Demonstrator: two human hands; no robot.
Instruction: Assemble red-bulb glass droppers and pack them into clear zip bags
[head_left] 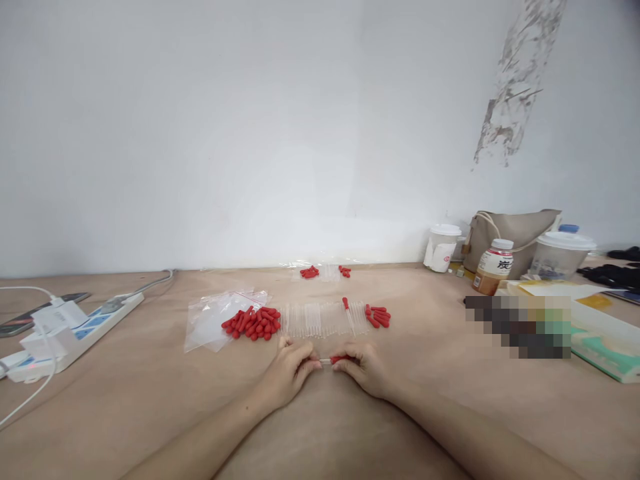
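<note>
My left hand [290, 370] and my right hand [365, 367] meet low on the table's middle. Between them is a small clear tube [325, 361], pinched by my left fingers, and a red rubber cap [341, 359] in my right fingers, end to end with the tube. Just beyond my hands lies a row of several clear tubes [323, 319]. A pile of red caps [253, 322] sits to its left, and a smaller group of red capped pieces [377, 316] to its right.
Clear plastic bags [215, 319] lie left of the pile. A power strip [75, 333] with chargers and a phone [30, 319] are far left. More red caps [310, 272] sit near the wall. Cups [443, 247], a bottle [493, 267], a bag [515, 237] and books [607, 347] crowd the right.
</note>
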